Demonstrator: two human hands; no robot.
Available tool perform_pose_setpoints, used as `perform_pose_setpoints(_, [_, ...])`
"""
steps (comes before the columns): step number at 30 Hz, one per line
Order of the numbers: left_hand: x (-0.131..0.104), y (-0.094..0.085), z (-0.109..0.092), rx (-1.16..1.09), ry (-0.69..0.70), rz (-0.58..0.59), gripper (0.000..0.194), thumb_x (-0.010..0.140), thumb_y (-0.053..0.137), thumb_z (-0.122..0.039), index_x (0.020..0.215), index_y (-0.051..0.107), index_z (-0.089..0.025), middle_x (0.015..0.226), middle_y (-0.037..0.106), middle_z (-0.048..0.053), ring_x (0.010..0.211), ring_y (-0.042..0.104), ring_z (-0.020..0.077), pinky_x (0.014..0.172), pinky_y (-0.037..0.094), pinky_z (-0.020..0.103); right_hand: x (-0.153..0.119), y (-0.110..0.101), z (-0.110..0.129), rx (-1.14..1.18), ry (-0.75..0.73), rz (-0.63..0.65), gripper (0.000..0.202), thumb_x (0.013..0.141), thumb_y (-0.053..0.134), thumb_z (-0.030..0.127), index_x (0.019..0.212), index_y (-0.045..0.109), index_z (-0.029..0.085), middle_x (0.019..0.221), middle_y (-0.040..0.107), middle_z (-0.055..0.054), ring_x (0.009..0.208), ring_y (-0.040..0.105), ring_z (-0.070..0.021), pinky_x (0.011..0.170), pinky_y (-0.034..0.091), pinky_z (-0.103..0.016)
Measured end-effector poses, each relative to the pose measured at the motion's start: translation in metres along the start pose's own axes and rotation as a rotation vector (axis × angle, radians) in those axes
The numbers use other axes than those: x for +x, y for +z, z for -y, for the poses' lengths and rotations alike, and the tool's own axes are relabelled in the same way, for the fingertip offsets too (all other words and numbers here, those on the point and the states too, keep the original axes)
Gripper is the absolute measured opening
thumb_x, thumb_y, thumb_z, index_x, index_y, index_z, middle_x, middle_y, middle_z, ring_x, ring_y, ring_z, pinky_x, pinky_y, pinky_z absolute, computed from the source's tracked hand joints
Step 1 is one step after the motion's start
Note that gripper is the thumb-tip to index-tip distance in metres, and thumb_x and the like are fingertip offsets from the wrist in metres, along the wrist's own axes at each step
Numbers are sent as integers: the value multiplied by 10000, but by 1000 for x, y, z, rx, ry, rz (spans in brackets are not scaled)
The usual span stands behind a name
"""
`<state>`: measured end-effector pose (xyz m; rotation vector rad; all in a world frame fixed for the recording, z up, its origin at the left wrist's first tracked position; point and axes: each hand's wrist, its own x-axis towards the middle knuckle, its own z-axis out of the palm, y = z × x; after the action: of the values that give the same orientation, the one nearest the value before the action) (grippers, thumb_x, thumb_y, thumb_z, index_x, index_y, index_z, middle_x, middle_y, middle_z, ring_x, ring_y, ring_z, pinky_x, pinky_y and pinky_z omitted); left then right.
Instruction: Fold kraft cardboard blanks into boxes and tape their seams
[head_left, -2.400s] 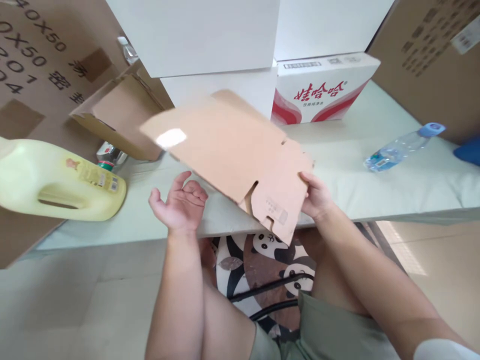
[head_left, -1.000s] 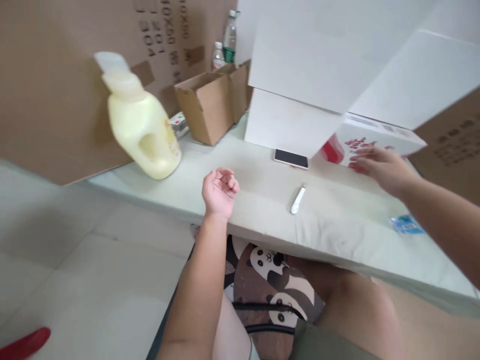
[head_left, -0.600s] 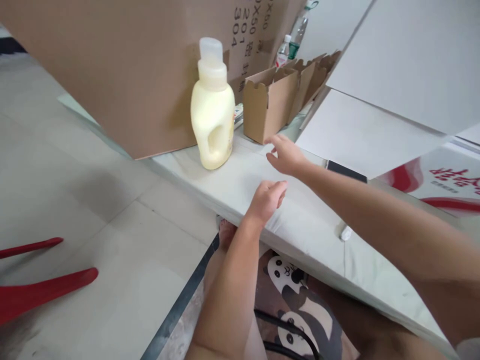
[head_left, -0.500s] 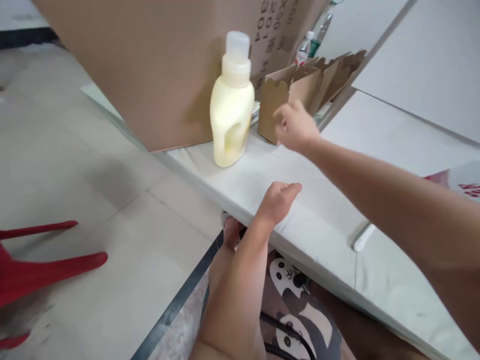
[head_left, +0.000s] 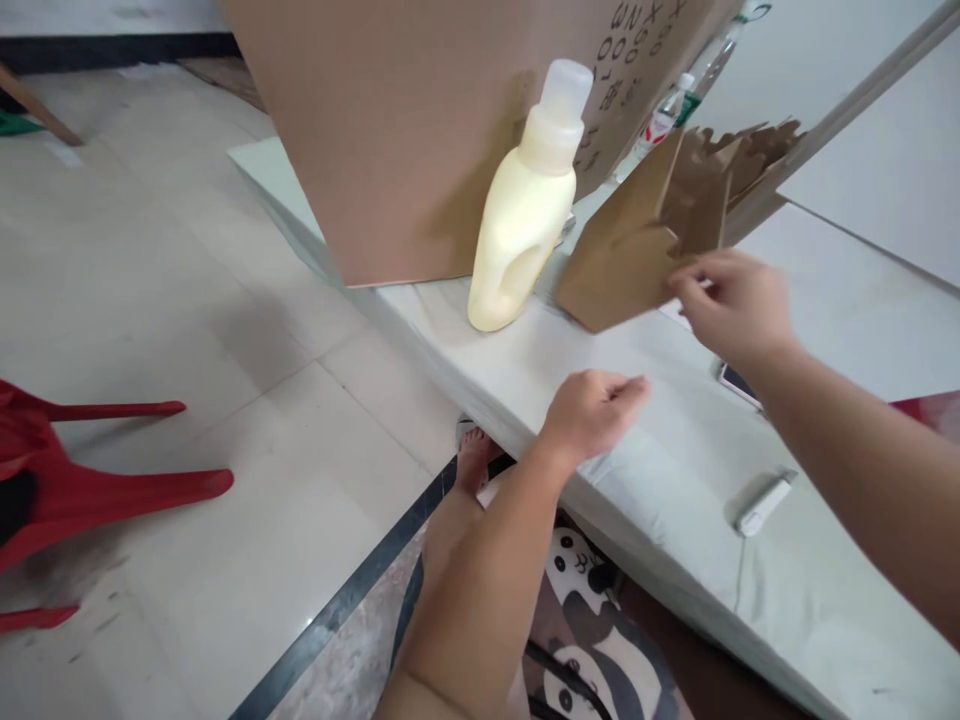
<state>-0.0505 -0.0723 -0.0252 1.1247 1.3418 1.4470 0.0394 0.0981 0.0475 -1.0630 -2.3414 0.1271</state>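
Note:
My right hand (head_left: 739,305) pinches the edge of a brown cardboard box (head_left: 626,260) with an open, scalloped top, which leans over on the white-covered table (head_left: 495,375). Curled closed above the table's front edge is my left hand (head_left: 592,415); nothing shows in its fingers. A pale yellow bottle (head_left: 521,215) with a translucent cap stands just left of the cardboard box. More cut cardboard (head_left: 765,150) sits behind it.
A large carton (head_left: 405,140) rises behind the bottle. Plastic bottles (head_left: 667,115) stand farther back. On the right lie a white utility knife (head_left: 765,505) and a partly covered phone (head_left: 739,385). Red stool legs (head_left: 150,480) are at the left.
My right hand has taken hold of the cardboard box and pulled it forward, tilting it. My left hand stays closed. The view has shifted, and the phone now shows.

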Motion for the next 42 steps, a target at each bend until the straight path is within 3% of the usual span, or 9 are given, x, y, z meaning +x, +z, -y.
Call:
perform_pose_setpoints(2, [0,1,3,-96,20,-129,485,928,439,-466,590,184,-229,588,194,-29,562,209,114,553,159,314,-52,-34,-13,31,40,-27,196,814,496,240,640,564,300,801,659,-38,824,686,-296,792,515,-492])
perform_pose_setpoints(5, [2,8,6,-178,26,-313,485,943,465,-421,588,198,-226,559,202,-38,543,204,116,539,170,313,-129,-82,-24,40,89,-296,271,845,480,274,585,533,328,698,601,-58,797,694,-276,697,456,-448])
perform_pose_setpoints(8, [6,23,6,-190,164,-518,361,919,563,-373,643,393,-215,626,388,-24,628,386,130,607,318,273,-187,-110,-33,-21,102,-374,359,923,456,377,573,533,361,684,591,-83,689,655,-244,603,403,-435])
perform_pose_setpoints(12, [13,45,1,-119,386,-351,252,893,634,-449,999,674,-224,1070,684,63,1050,613,212,934,456,303,-225,-113,-59,55,-45,-344,374,876,588,313,513,496,304,656,648,-45,520,607,-213,442,357,-390])
perform_pose_setpoints(16, [22,63,6,-148,370,-240,416,899,593,-583,995,741,-206,1057,739,79,1055,679,253,962,505,363,-236,-102,-87,170,-13,-456,381,825,663,170,524,441,243,694,681,-26,605,679,-221,431,354,-357])
perform_pose_setpoints(24, [41,92,17,-121,416,-324,467,874,540,-632,700,685,-223,839,716,49,953,694,234,1028,509,429,-238,-94,-109,305,215,-526,361,927,637,377,616,500,258,868,718,-45,836,692,-247,792,532,-471])
perform_pose_setpoints(30, [48,109,19,-135,414,-309,551,890,482,-660,525,519,-248,589,528,32,895,666,236,1064,481,463,-244,-93,-123,304,345,-597,362,821,726,528,1050,549,311,1219,587,-94,1189,605,-307,936,547,-495])
perform_pose_setpoints(35, [49,116,20,-131,379,-235,585,855,485,-678,456,458,-251,540,439,31,886,658,249,1001,506,471,-249,-81,-120,663,512,-407,440,830,719,354,1200,486,306,1075,663,-47,936,690,-221,777,607,-379])
perform_pose_setpoints(42, [48,118,23,-169,323,-285,475,814,638,-608,545,543,-228,636,564,20,979,680,235,1012,499,403,-246,-73,-117,842,554,-532,156,823,676,255,972,644,287,924,731,-5,807,719,-184,683,606,-327])
